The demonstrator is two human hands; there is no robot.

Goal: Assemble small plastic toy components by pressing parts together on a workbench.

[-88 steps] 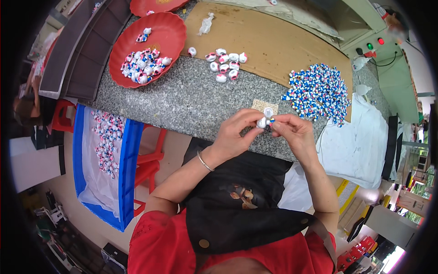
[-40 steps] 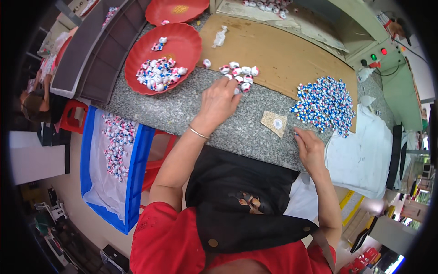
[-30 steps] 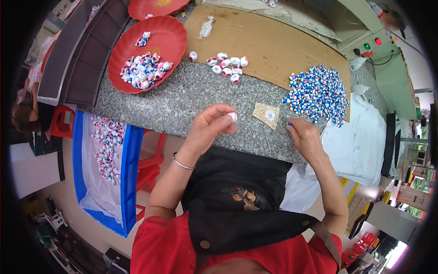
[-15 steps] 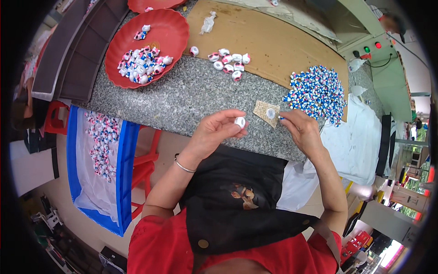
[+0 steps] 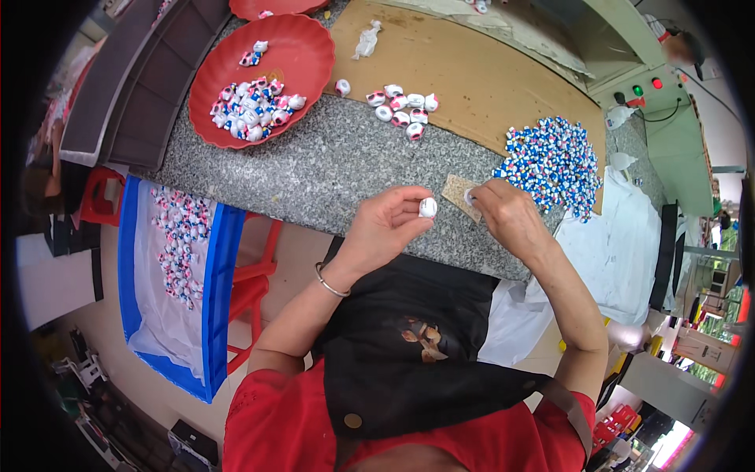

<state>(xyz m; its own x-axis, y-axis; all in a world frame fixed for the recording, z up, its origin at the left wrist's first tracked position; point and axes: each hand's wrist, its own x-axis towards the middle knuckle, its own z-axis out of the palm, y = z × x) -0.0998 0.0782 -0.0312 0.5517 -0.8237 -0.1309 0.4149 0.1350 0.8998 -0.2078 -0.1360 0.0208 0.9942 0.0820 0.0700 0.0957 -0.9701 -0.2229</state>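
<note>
My left hand [image 5: 387,224] pinches a small white toy head [image 5: 427,208] between thumb and fingers above the counter's front edge. To its right lies a speckled tan board [image 5: 456,189] with a round white spot [image 5: 469,196] on it. My right hand [image 5: 511,216] is over that spot with its fingertips closed together. The small blue piece seen in them earlier is now hidden behind the fingers. Beyond the right hand is a heap of tiny blue, white and pink toy bodies [image 5: 554,161]. Several loose white-and-pink heads [image 5: 399,104] sit in a cluster farther back.
A red scalloped plate [image 5: 307,55] at the far left holds joined figures. Brown cardboard [image 5: 464,71] covers the back of the grey granite counter [image 5: 346,149]. Below left, a blue crate [image 5: 216,275] lined with plastic contains more figures. White plastic sheeting [image 5: 605,259] lies at right.
My right hand has moved slightly left, its fingertips now over the white spot on the tan board. My left hand still holds the white head, turned a little. The whole view has shifted slightly.
</note>
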